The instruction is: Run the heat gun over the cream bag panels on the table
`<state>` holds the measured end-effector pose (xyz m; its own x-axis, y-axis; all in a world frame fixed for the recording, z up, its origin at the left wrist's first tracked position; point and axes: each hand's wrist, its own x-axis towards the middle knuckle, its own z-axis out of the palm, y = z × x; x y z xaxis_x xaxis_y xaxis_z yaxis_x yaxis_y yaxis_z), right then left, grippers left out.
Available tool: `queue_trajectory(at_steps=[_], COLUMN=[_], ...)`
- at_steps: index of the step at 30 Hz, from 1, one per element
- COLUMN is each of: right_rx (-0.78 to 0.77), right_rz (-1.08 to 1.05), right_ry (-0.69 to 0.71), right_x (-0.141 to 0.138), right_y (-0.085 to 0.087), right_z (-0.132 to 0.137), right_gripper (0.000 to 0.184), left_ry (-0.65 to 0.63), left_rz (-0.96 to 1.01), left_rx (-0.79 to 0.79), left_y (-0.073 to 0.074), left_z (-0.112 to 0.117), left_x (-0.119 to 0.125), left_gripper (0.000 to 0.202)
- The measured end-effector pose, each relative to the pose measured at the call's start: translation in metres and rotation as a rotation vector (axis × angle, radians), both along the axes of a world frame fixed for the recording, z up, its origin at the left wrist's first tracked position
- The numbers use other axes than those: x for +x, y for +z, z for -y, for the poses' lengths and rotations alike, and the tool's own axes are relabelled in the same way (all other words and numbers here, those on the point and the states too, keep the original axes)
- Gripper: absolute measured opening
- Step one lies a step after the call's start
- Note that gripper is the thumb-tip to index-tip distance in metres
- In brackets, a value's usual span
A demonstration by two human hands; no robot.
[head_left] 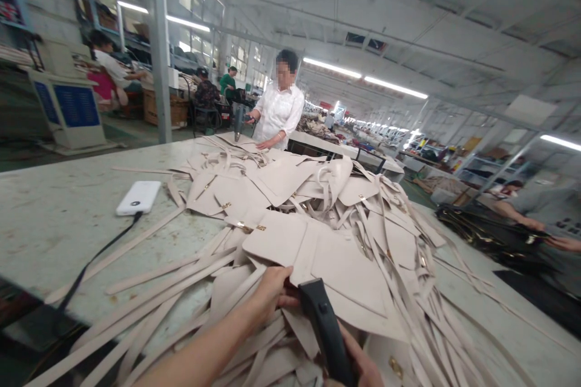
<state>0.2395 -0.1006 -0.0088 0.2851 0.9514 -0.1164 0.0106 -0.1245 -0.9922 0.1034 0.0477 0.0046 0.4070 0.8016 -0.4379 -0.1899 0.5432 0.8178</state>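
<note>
Rows of strip lights run back through a long workshop, and a pale table point(68, 199) spreads across the foreground, heaped with other beige panels point(284, 178) and loose straps point(149, 277). Uppermost on the near side of that heap lies one beige panel point(327, 248), just ahead of both hands, its long axis slanting from far left to near right. Nearer its left end is the left hand point(271, 291), whose fingers pinch the near edge, thumb above and the others beneath. The right hand point(365, 366) has its fingers wrapped around a black handheld tool point(324, 320); that tool points away from the person and slightly left, across the panel's near edge, its blunt head just beside the left fingertips. Whether the head touches the panel or sits slightly above it, I cannot tell. Beyond the heap, a co-worker in a white shirt point(285, 106) holds a dark gun-shaped tool point(239, 121). At the left lies a white device point(138, 198) with a black cord point(100, 254); it bears a round dark mark, but no legible lettering. No brand shows on the panel or the black tool, and the marks on a grey shirt point(556, 211) at right are too blurred to read.
</note>
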Motion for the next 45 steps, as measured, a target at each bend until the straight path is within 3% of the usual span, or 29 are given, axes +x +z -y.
queue_trajectory(at_steps=[3,7,11,15,23,29,34,41,45], right_rx=[-0.055,-0.106,-0.032,-0.052,-0.039,-0.101,-0.029,-0.132,-0.110], right_rz=[0.014,0.020,0.037,0.060,-0.041,-0.134,-0.113,-0.222,-0.154], right_ry=[0.123,0.171,0.048,-0.069,-0.013,0.141,0.053,0.231,0.093], right_x=[-0.017,-0.033,-0.036,-0.023,-0.003,-0.004,0.007,0.003,-0.007], right_y=[0.015,0.021,0.027,0.035,0.019,0.036,0.044,0.027,0.035], right_z=[-0.012,-0.026,-0.028,-0.019,-0.009,-0.033,-0.034,-0.022,-0.038], right_gripper=[0.074,0.079,0.086,0.089,0.080,0.086,0.078,0.082,0.082], left_ry=[0.001,0.022,-0.021,-0.058,0.098,0.202,0.237,0.240,0.212], left_rz=[0.059,0.113,0.173,0.204,0.090,0.113,0.162,0.201,0.214], left_rx=[-0.037,-0.124,-0.205,-0.209,-0.261,-0.196,-0.162,-0.144,-0.154], left_y=[-0.005,-0.009,-0.006,0.000,0.001,-0.013,-0.015,-0.014,-0.013], left_z=[0.000,-0.003,-0.006,-0.006,-0.020,-0.007,-0.002,-0.001,0.001], left_x=[-0.005,-0.009,-0.013,-0.017,0.007,0.010,0.006,0.002,-0.001], left_gripper=[0.020,0.023,0.034,0.044,0.020,0.008,0.010,0.015,0.013])
